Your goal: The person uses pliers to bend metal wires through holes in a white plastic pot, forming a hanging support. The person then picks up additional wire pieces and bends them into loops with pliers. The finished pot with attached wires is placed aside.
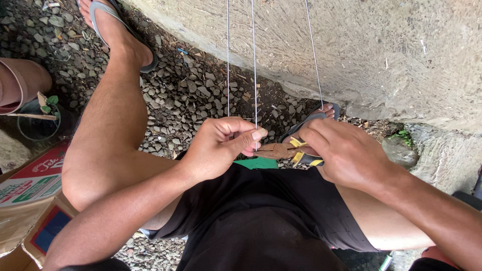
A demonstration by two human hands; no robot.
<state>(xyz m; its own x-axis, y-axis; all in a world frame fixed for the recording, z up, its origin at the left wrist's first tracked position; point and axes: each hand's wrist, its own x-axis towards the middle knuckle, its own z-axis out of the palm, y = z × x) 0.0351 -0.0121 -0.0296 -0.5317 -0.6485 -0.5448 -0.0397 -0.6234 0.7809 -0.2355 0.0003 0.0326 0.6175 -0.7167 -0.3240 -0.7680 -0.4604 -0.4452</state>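
Rusty brown pliers (279, 150) with yellow-and-black handles sit between both hands, above the lap. Right hand (346, 153) wraps the handles; left hand (221, 145) pinches a thin wire (254, 70) at the pliers' nose. Three wires run up past the far concrete wall (351, 45), gravel (186, 85) below.

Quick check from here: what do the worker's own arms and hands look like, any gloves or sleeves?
Both are bare: no gloves, sleeves, watch or rings show on the left hand or right hand. The forearms are uncovered right to the picture's edge. Fingers are unwrapped.
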